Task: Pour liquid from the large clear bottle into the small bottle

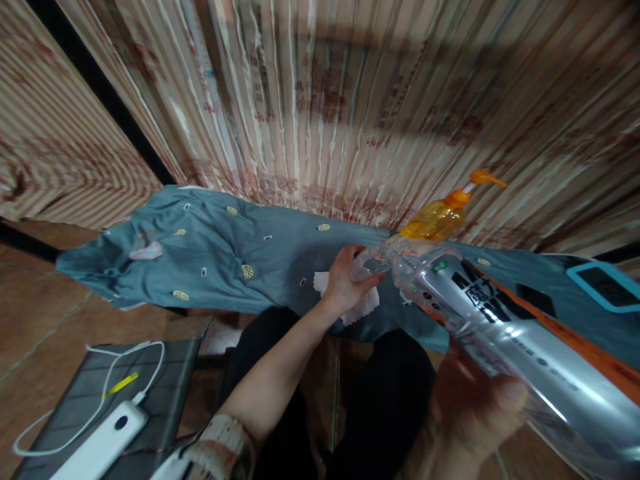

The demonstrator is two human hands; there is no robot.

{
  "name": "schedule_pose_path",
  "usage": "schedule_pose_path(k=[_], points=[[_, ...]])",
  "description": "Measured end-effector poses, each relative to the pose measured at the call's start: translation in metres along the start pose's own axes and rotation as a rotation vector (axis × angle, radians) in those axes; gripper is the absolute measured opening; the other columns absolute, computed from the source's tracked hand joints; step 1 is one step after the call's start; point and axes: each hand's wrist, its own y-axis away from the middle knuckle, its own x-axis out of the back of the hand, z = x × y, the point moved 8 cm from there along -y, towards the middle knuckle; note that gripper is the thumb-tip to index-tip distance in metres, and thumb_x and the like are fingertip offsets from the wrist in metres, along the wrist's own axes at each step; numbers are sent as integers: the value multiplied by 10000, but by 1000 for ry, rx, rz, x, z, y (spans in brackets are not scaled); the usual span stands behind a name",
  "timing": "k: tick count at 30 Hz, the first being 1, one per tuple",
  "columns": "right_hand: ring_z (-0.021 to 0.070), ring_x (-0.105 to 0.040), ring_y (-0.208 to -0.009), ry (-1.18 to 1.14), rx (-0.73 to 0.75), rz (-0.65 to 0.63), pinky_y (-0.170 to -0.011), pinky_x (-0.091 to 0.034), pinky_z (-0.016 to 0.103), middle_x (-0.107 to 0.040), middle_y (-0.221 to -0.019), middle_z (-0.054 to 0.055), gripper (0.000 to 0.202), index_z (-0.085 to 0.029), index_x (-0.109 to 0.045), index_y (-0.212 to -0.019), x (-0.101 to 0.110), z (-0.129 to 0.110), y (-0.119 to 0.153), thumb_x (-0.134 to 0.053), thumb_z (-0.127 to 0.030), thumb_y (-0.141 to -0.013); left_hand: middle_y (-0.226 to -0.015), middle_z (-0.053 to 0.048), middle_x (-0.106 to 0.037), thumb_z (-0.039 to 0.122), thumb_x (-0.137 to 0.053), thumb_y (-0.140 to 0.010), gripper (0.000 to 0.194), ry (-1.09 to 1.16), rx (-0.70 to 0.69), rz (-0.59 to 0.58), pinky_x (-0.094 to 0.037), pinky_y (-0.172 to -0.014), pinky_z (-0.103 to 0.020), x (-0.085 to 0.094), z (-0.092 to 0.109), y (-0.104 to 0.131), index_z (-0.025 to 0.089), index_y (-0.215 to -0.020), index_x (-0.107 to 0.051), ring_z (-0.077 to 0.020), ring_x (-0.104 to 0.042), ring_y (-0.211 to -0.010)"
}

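Note:
My left hand (345, 283) is closed around a small clear plastic container (369, 262) above the cloth-covered table. My right hand (480, 400) grips a large clear plastic bottle (510, 327) with a silver and orange label. That bottle is tilted, its neck end pointing at the small container; whether the two touch I cannot tell. Just behind them is an amber pump bottle (433, 219) with an orange pump head (485, 177), its lower part partly hidden. A white scalloped-edge cloth or paper (364, 309) lies under my left hand.
A grey-green patterned cloth (280, 253) covers the narrow table against a striped curtain (325, 100). A blue-framed device (603, 285) lies at the right, and a crumpled pale piece (147, 251) at the left. A white power bank (107, 440) with a cable rests on a dark stool (173, 373).

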Motion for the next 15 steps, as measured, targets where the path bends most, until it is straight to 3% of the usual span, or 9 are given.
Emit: schedule_pose_path(k=[15], points=[[258,-463,-1242,5,-15,-16,-992,-440,531,-573,-1221,-30,438,-292,-581,-1097,-4,-1,0,-631,-335,-664,-1031,-64,-617,341,-756,-661,462,8,6,2,-465,-869,-359,0,-2,1,189,-1043,-544,-229,-583,-988]])
